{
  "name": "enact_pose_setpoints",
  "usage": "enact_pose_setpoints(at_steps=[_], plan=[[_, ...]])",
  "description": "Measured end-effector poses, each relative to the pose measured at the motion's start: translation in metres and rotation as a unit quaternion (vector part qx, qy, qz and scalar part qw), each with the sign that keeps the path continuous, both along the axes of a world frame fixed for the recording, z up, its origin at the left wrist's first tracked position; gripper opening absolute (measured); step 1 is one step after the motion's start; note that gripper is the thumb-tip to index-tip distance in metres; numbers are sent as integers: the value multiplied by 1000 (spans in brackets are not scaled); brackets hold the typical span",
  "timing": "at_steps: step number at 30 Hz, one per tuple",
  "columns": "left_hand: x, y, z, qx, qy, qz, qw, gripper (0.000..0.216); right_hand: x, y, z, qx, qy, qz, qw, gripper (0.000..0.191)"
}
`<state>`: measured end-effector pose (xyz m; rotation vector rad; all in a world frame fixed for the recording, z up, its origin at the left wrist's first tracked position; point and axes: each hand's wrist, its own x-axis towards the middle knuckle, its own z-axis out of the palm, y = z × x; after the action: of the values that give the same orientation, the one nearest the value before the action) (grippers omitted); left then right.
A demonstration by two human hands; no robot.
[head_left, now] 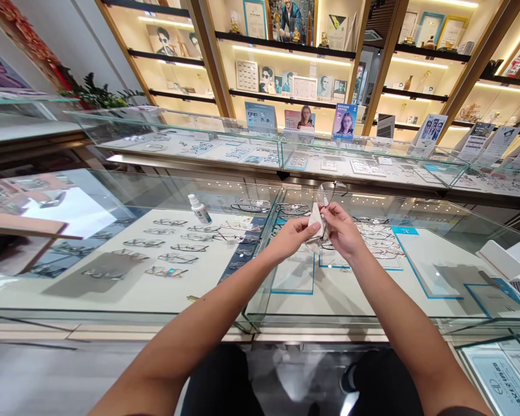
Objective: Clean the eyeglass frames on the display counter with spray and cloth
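Observation:
I hold a pair of thin-rimmed glasses (329, 193) above a glass display counter (260, 300). My right hand (341, 230) is closed on the frame, with one lens sticking up above the fingers. My left hand (291, 236) pinches a small white cloth (315, 220) against the glasses. Both hands meet in the middle of the view, over the counter's seam.
A small white spray bottle (199, 209) stands on the counter top to the left of my hands. Rows of eyeglass frames (169, 245) lie inside the case. A second glass counter (286, 151) and lit shelves (286, 52) stand behind. White boxes (509, 260) sit at the right.

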<state>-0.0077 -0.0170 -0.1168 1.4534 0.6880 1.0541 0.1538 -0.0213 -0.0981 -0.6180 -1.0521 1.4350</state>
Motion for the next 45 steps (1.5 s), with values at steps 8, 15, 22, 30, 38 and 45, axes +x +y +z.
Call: enact_pose_setpoints(at_steps=[8, 15, 22, 30, 38, 45], plan=[[1, 0, -3, -74, -82, -68, 992, 53, -1, 4, -5, -20, -4, 22, 1000, 45], [3, -3, -2, -63, -95, -20, 993, 57, -3, 1, -4, -16, 4, 59, 998, 45], [4, -1, -8, -68, -59, -1, 996, 66, -2, 3, -4, -7, -4, 21, 1000, 45], [-4, 0, -2, -79, -39, -28, 996, 57, -2, 0, -1, -30, 0, 48, 998, 40], [3, -7, 3, -132, -104, -5, 986, 70, -6, -1, -4, -19, 33, 55, 998, 40], [-2, -10, 6, -50, 22, -29, 998, 61, -6, -2, -6, -14, 10, 38, 999, 40]])
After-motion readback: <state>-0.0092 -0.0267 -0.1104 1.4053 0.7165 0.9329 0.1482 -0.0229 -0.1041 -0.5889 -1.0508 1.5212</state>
